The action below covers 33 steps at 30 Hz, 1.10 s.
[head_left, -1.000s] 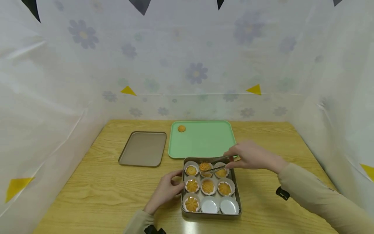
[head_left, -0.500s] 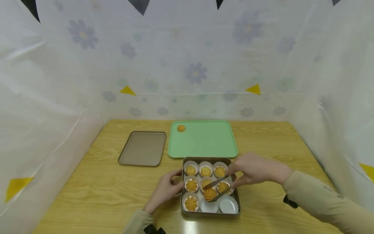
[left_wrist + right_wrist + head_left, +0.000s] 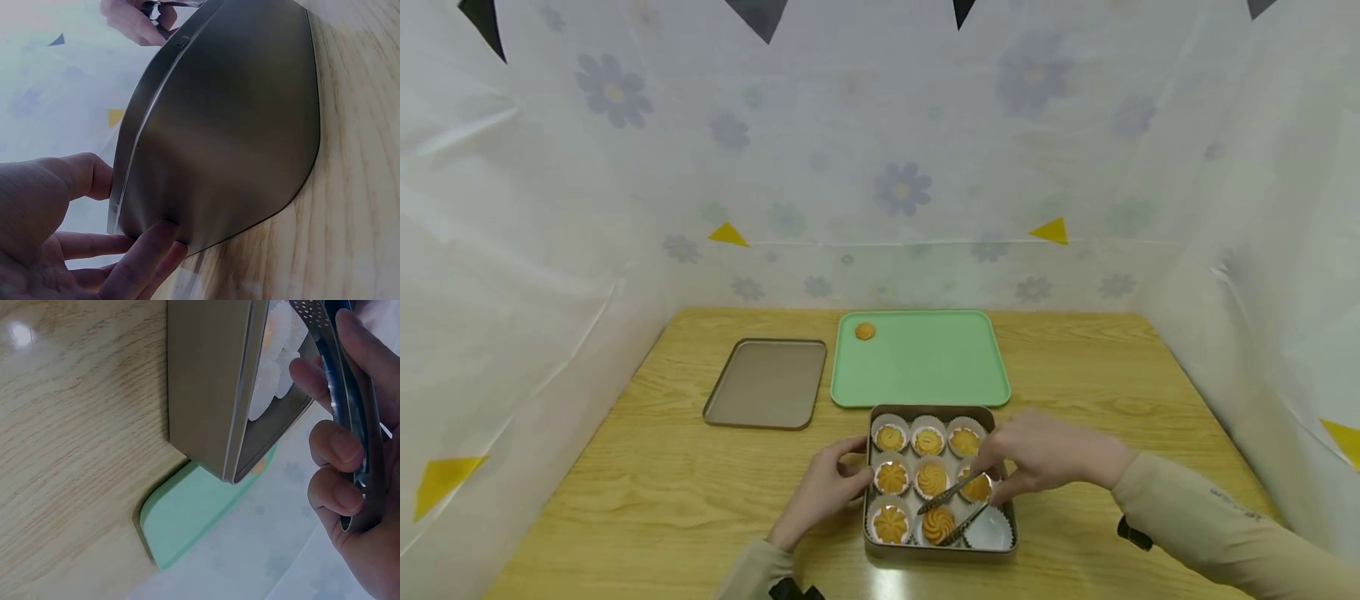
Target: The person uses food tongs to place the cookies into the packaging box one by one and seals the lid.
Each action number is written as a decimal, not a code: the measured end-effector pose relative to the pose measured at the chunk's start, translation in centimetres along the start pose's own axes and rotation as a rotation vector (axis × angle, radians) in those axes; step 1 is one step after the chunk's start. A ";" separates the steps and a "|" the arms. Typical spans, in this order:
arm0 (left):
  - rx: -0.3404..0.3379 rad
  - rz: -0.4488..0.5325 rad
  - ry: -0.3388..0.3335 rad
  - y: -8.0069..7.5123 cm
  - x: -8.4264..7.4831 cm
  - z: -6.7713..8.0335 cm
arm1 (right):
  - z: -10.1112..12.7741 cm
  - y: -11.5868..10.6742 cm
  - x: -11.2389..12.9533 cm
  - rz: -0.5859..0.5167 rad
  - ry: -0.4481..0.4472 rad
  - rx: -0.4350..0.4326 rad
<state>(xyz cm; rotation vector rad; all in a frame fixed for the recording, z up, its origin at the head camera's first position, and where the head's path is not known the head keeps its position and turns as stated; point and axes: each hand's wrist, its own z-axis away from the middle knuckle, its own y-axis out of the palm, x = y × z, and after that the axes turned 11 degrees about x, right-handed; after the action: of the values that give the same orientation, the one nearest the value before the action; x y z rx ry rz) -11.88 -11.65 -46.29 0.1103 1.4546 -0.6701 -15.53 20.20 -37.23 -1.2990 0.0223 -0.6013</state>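
Note:
A brown metal tin near the table's front edge holds white paper cups with several swirl cookies. My right hand grips metal tongs, whose tips are at a cookie in the front middle cup. The front right cup is empty. My left hand holds the tin's left wall. In the left wrist view the left hand has its fingers on the tin's wall and its thumb at the rim. The right wrist view shows the right hand curled round the tongs beside the tin.
A green tray lies behind the tin with one cookie in its far left corner. A brown lid lies to the tray's left. White flowered sheets wall in the wooden table on three sides.
My right hand carried a cookie in the tongs from over the tin's back row down to the front middle cup. My left hand stayed on the tin.

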 end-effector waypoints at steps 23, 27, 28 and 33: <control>0.006 0.006 0.020 -0.1 0.2 0.0 | -0.2 0.5 0.1 0.028 0.011 -0.015; 0.004 0.006 0.025 -0.1 0.3 0.0 | -0.2 0.6 0.1 0.014 0.016 -0.015; 0.003 0.004 0.026 -0.1 0.3 0.0 | -0.2 0.7 0.1 0.010 0.015 -0.018; -0.002 -0.003 0.026 -0.1 0.3 0.0 | 0.1 0.7 -0.3 -0.044 0.000 -0.039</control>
<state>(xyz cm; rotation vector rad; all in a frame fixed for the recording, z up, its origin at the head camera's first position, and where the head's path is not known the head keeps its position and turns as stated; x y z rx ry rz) -11.90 -11.83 -46.55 0.1157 1.4808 -0.6712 -15.43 20.48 -37.94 -1.3399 0.0060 -0.6412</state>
